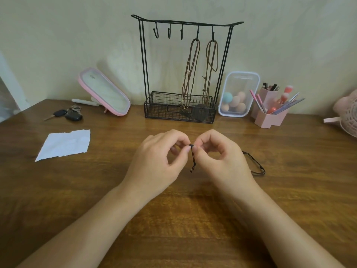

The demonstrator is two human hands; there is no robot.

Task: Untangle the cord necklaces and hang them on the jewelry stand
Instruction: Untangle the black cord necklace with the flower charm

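Pinching the black cord necklace (193,157) at a small dark knot with both hands, just over the wooden table (173,229) near the middle of the view. Closing the left hand (160,157) on the knot from nine o'clock, thumb and forefinger curled tight, the other fingers tucked under. Closing the right hand (222,157) on the same knot from three o'clock in a matching curled pinch, the two hands' fingertips almost touching. Letting two short tails dangle from the knot toward six o'clock, each tipped with a tiny bead. Trailing the rest of the cord out behind the right hand toward four o'clock, lying as a thin loop on the table. Facing the black wire jewelry stand (144,64) at twelve o'clock, set against the wall and well apart from the hands. Looking at two more pieces hanging from its top hooks: the first brown necklace (193,70) and, just beside it toward three o'clock, the second brown necklace (211,55), pendants reaching down into the wire basket (154,107) at the foot. Flanking the stand: a tilted pink mirror (104,91) and keys (67,115) at ten o'clock, a white cloth (65,145) at nine, a clear box of makeup sponges (239,93) and a pink brush holder (270,118) at two.
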